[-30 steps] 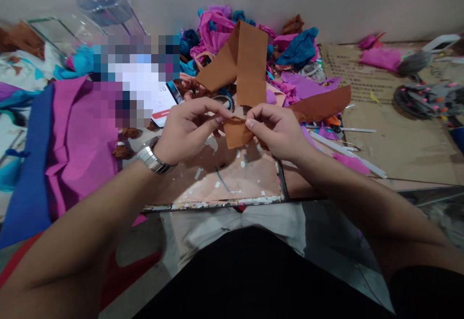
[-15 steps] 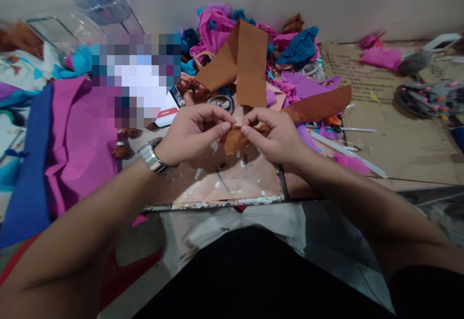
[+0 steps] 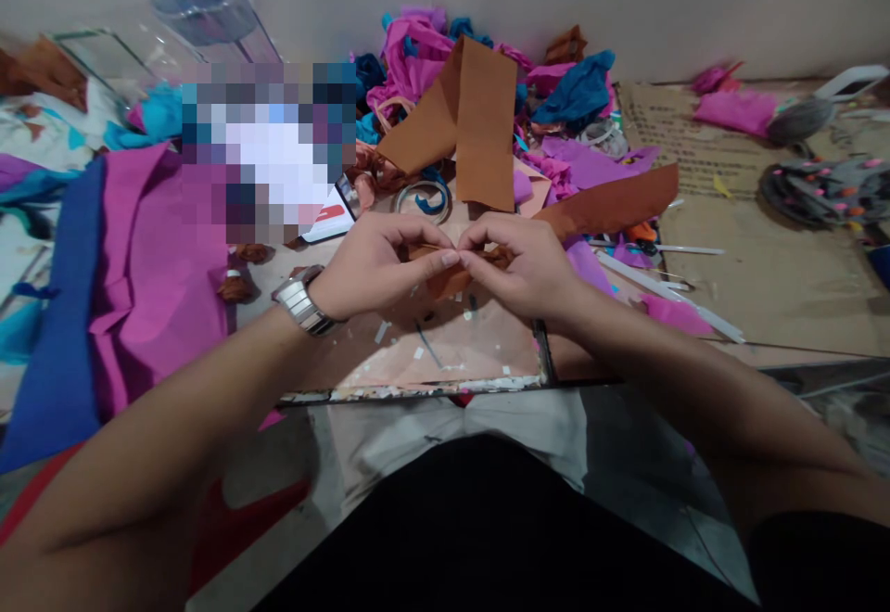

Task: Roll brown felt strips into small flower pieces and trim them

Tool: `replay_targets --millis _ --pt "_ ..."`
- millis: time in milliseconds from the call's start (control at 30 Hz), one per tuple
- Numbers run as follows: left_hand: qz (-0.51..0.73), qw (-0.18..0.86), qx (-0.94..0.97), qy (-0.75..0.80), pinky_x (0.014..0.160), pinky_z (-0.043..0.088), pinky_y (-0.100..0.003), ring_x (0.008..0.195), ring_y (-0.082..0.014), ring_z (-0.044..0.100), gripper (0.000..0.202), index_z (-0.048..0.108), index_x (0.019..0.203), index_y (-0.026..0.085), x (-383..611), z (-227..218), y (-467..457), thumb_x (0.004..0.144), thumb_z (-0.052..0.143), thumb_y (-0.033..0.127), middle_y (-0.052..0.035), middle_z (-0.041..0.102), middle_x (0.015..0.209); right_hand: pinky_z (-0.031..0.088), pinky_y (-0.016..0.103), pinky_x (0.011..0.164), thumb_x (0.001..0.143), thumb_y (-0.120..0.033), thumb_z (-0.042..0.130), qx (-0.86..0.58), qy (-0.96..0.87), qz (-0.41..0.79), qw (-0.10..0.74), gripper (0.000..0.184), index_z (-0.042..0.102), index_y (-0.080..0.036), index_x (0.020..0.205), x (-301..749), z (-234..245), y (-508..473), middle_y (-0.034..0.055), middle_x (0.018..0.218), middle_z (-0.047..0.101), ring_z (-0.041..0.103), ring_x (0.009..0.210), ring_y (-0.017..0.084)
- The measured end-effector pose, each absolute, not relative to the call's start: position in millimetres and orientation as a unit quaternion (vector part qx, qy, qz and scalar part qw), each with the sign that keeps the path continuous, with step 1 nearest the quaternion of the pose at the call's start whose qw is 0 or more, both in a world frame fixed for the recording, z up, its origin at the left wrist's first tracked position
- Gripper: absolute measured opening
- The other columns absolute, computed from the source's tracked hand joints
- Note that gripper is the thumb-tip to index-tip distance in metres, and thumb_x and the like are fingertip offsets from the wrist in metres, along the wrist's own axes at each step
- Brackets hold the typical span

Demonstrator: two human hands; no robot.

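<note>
Pinching a piece of brown crepe-like material (image 3: 449,286) between them, the left hand (image 3: 368,264) and right hand (image 3: 532,264) meet above the front part of the worktop (image 3: 479,352). Thumb and forefinger of each are closed on the piece, with the two thumb tips touching or nearly so; the gathered edge is largely hidden by the fingers. Part of the piece hangs below the thumbs. A brown strip (image 3: 616,202) extends beyond the right hand; whether it joins the held piece cannot be determined. A folded brown strip (image 3: 485,125) lies just beyond the hands, with a ring-shaped item (image 3: 423,198) to its left. A phone (image 3: 334,221), partly obscured by pixelation, lies near the left hand. Pink material (image 3: 159,269) covers the left side; cardboard (image 3: 723,287) and white sticks (image 3: 685,306) occupy the right. A metal-banded watch (image 3: 304,301) is on the left wrist.
</note>
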State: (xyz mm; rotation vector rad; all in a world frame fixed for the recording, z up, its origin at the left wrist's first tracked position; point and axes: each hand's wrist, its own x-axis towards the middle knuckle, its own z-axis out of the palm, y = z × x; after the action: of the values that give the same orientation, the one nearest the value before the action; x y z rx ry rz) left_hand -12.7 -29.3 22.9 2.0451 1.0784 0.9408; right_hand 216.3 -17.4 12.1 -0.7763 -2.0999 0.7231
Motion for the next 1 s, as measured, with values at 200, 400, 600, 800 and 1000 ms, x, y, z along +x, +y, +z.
replay_targets --millis 200,400,600,800,1000 --pt "0.350 0.335 0.777 0.402 0.053 0.045 -0.022 0.058 -0.0116 0.062 0.030 0.083 0.088 0.016 -12.8 27.0 -29.1 0.094 0.075 0.044 -0.0034 0.076 0.070 0.045 0.026 0.068 0.093 -0.029 0.066 -0.317 -0.815 0.298 0.382 0.012 0.068 -0.019 0.085 216.2 13.5 -17.1 0.0025 0.085 0.074 0.061 0.074 0.014" --pt "0.352 0.339 0.759 0.430 0.056 0.049 -0.023 0.060 -0.0126 0.065 0.034 0.080 0.087 0.017 -17.6 30.3 -26.3 0.095 0.073 0.049 -0.0037 0.075 0.071 0.041 0.024 0.062 0.092 -0.029 0.065 -0.324 -0.786 0.350 0.393 0.015 0.065 -0.018 0.082 217.6 15.8 -15.6 -0.0005 0.077 0.066 0.054 0.067 0.011" --pt "0.377 0.352 0.734 0.442 0.060 0.051 -0.024 0.063 -0.0133 0.066 0.038 0.079 0.089 0.016 -18.8 27.4 -24.5 0.095 0.072 0.053 -0.0052 0.075 0.074 0.042 0.024 0.064 0.092 -0.029 0.066 -0.324 -0.770 0.371 0.405 0.015 0.064 -0.017 0.083 218.4 15.7 -14.8 -0.0014 0.077 0.064 0.054 0.068 0.011" --pt "0.357 0.359 0.743 0.438 0.057 0.048 -0.023 0.060 -0.0118 0.062 0.030 0.081 0.089 0.017 -15.0 25.9 -28.2 0.092 0.075 0.046 -0.0034 0.075 0.072 0.046 0.024 0.064 0.092 -0.032 0.069 -0.334 -0.786 0.332 0.401 0.014 0.070 -0.018 0.088 218.6 15.2 -17.2 0.0007 0.082 0.072 0.062 0.072 0.013" --pt "0.350 0.371 0.740 0.439 0.057 0.050 -0.023 0.060 -0.0125 0.065 0.032 0.082 0.089 0.017 -11.4 25.8 -31.5 0.094 0.073 0.047 -0.0046 0.076 0.073 0.049 0.024 0.067 0.093 -0.029 0.071 -0.319 -0.803 0.283 0.415 0.014 0.076 -0.018 0.087 217.6 15.4 -19.4 0.0017 0.083 0.079 0.067 0.071 0.012"
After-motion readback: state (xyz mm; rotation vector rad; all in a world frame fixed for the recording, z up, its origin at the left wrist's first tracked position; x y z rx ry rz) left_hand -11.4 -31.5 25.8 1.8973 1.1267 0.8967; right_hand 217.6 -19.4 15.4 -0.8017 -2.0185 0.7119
